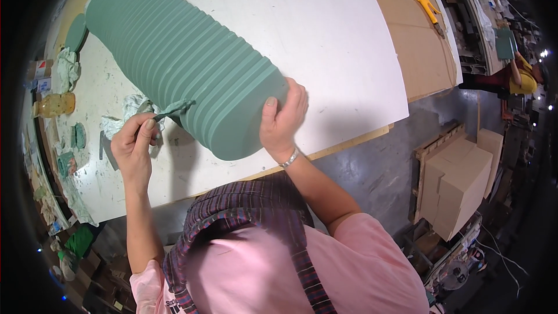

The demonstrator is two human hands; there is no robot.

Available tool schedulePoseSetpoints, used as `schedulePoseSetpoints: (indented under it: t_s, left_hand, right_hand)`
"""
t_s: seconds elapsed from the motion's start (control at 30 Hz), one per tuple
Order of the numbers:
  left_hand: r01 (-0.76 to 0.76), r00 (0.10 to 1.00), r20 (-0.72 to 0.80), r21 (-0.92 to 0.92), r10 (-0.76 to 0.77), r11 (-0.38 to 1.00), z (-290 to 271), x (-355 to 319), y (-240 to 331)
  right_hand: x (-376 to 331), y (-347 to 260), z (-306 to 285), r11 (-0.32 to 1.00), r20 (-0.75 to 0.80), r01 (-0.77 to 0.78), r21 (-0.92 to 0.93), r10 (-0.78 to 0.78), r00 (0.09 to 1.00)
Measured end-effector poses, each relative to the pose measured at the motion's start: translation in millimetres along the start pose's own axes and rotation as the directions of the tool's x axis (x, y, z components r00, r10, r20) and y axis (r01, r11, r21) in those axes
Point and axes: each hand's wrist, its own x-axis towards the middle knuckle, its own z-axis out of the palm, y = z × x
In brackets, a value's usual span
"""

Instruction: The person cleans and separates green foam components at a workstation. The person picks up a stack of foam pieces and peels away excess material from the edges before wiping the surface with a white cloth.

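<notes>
Holding the near end of a long row of green slabs (186,52) in the right hand (285,121), with the thumb on the end face and the fingers round its right side. Pinching a slim, green-smeared tool (174,109) between thumb and fingers of the left hand (133,144), well apart from the right, beside the row's left flank; cannot tell if touching the slabs at the tip. Running slantwise from near the far left corner of the white worktop (349,52) to just short of its near edge, slab close behind slab, and ending between both hands. Just beyond the left hand, a crumpled cloth (135,106). Along the worktop's left edge, a pale rag (67,72), a container of amber liquid (54,104) and a green-stained lump (78,135). Past the right edge, a brown board (412,35) with a yellow-handled tool (426,4) on it. Below, on the right, a grey floor (360,139) and cardboard boxes (456,186). At far right, a co-worker in a yellow top (525,75), near a green piece (505,43).
</notes>
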Motion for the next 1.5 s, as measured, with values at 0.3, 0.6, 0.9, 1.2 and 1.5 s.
schedulePoseSetpoints:
  t_s: [0.3, 0.6, 0.9, 1.2, 1.5]
  left_hand:
    - [0.009, 1.0, 0.016, 0.011, -0.009, 1.0, 0.0, -0.2, 1.8]
    - [-0.222, 0.975, 0.053, 0.299, 0.217, 0.928, -0.7, 3.3, 3.0]
    - [-0.221, 0.974, 0.048, 0.388, 0.22, 0.895, -8.4, -17.7, 7.8]
    - [-0.185, 0.981, 0.012, 0.358, 0.194, 0.915, -8.8, -40.8, -8.5]
    - [-0.229, 0.969, -0.004, 0.371, 0.249, 0.9, -5.4, -43.2, -15.6]
  right_hand:
    - [0.7, -0.2, 0.1, 1.0, -0.005, 0.016, 0.001, -0.016, 1.0]
    - [2.0, -0.7, -0.8, 0.999, -0.007, 0.039, -0.013, -0.04, 0.999]
    - [-0.4, 1.7, 0.4, 1.0, 0.004, 0.022, 0.01, -0.022, 1.0]
    - [-0.9, 1.6, 2.5, 1.0, 0.007, 0.013, 0.018, -0.013, 1.0]
    - [-1.2, -0.3, 3.2, 1.0, 0.012, -0.007, 0.024, 0.006, 1.0]
